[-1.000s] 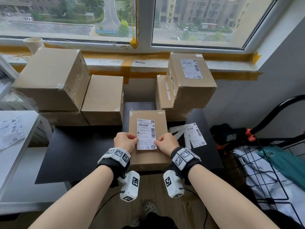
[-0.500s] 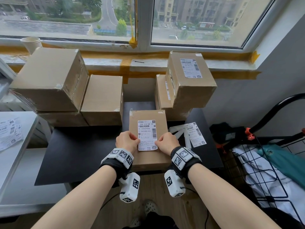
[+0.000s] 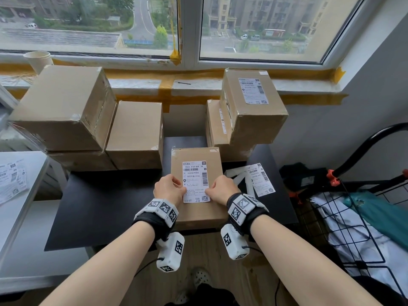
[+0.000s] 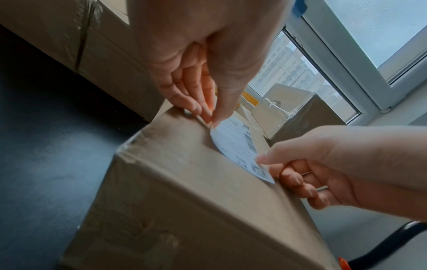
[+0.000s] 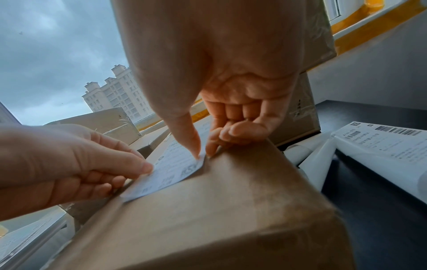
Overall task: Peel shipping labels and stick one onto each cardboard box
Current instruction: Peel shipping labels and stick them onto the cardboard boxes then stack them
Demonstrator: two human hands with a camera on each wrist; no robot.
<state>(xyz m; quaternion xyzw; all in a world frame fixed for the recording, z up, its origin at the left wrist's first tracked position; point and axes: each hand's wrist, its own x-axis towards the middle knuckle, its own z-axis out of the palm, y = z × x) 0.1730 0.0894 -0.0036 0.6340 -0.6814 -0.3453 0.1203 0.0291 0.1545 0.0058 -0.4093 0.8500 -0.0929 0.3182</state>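
While a black rectangular tabletop (image 3: 106,204) under a wide window (image 3: 265,27) carries brown boxes, the left hand (image 3: 169,189) and right hand (image 3: 221,189) pinch a white printed shipping label (image 3: 195,176) by its side edges on the brown cardboard box (image 3: 212,160) at the tabletop's front edge, long axis toward the window.

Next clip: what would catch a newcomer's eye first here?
Both hands, left and right, pinch the side edges of a white shipping label on the small box at the front of the black table. Behind it, plain boxes stand stacked on the left, and a labelled box on the right.
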